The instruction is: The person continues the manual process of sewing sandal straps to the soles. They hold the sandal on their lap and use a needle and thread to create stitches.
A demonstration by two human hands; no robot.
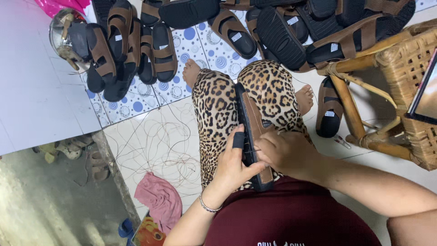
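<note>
White floor tiles [378, 155] surround a seated person. Across leopard-print knees lies a black-soled sandal with a brown leather strap [253, 132], its stitching apparently unfinished. Left hand [234, 166] grips its side, thumb sleeved in black. Right hand [284, 152] pinches together at the strap. Loose thread [154, 141] litters the floor; finished brown-strapped sandals [132, 50] pile beyond.

Left hand [234, 164] lower centre, fingers curled, dark cover on index fingertip, bracelet at wrist. Right hand [284, 152] just right of it, fingers bent, pinching; forearm enters from lower right.
</note>
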